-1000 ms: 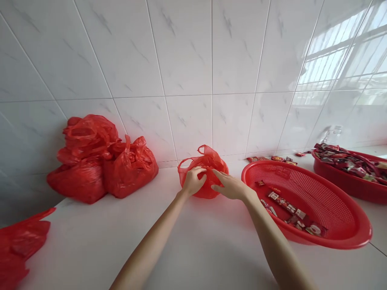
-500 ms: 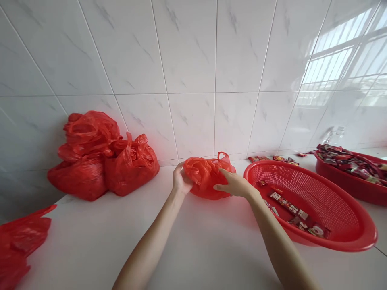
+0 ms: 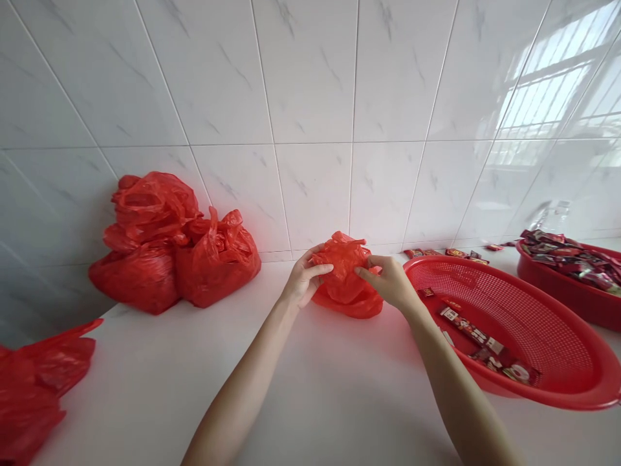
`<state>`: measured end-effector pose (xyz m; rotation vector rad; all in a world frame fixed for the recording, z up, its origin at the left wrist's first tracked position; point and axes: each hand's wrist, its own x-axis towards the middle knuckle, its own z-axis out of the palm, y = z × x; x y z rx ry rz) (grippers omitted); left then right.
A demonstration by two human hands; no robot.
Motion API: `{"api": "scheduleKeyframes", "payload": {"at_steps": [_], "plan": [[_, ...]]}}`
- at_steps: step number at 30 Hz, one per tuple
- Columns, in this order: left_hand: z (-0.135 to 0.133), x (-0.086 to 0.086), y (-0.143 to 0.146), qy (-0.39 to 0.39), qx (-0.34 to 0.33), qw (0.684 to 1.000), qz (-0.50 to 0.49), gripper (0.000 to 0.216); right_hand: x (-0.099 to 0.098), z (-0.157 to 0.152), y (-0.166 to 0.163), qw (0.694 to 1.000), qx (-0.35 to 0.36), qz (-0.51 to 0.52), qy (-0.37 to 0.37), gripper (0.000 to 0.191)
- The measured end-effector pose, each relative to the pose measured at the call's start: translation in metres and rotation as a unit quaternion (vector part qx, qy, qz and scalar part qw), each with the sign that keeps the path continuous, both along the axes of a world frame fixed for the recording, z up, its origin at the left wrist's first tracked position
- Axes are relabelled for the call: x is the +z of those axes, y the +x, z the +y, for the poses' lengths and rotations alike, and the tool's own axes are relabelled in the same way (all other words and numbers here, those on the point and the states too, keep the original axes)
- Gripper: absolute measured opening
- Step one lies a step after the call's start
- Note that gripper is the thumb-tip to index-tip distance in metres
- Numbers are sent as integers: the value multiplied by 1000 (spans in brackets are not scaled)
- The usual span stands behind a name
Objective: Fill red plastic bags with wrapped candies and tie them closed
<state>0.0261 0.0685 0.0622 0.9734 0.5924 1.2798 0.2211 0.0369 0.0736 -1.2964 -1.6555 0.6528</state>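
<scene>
While the left hand (image 3: 303, 279) cups its left side and the right hand (image 3: 391, 283) pinches its right edge, a thin, translucent red plastic bag (image 3: 347, 288) rests on the smooth white surface (image 3: 301, 388), near the tiled wall (image 3: 310, 77). Both grips are closed on the film. Its crumpled top points upward; the rounded base spreads sideways, though a long axis is hard to tell.

Just right of it, 1 large oval red plastic basket (image 3: 548, 317) with perforated walls holds a few small wrapped packets and 1 long, flat, red packet (image 3: 468, 327) slanting from far left to near right. Another red plastic basket (image 3: 548, 288), farther right, is heaped with dark red wrapped packets (image 3: 567, 254). The long packet's white panels carry printing too small to read.
</scene>
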Motion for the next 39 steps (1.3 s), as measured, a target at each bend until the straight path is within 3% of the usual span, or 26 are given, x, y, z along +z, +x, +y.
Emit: {"api": "scheduleKeyframes", "payload": {"at_steps": [5, 11, 13, 16, 18, 20, 22, 24, 28, 32, 36, 39], "plan": [[4, 11, -15, -19, 105, 994, 10, 59, 4, 2, 7, 984, -35, 163, 55, 33], [10, 15, -30, 6, 145, 989, 1, 34, 14, -2, 19, 927, -17, 373, 34, 34], [8, 12, -27, 14, 117, 993, 26, 27, 17, -5, 22, 918, -6, 394, 43, 35], [3, 3, -16, 52, -19, 987, 152, 16, 23, -11, 23, 921, 2, 384, 62, 34], [-1, -7, -7, 80, -135, 948, 277, 20, 26, -17, 22, 927, -4, 366, 78, 32], [-1, -21, 2, 106, -211, 882, 408, 31, 30, -23, 20, 935, -22, 340, 100, 30], [3, -37, 7, 118, -225, 818, 516, 45, 33, -29, 19, 942, -41, 311, 122, 27], [9, -53, 8, 117, -171, 801, 562, 55, 35, -34, 18, 947, -52, 286, 135, 25], [22, -74, 4, 101, 14, 848, 521, 60, 37, -38, 19, 962, -61, 219, 152, 20], [30, -75, -2, 94, 150, 884, 434, 48, 36, -36, 21, 979, -62, 105, 163, 12], [30, -52, -4, 111, 197, 922, 315, 36, 33, -35, 19, 990, -30, 21, 137, 8], [19, -22, -9, 125, 159, 959, 200, 47, 32, -35, 16, 993, -22, -23, 117, 10]]}}
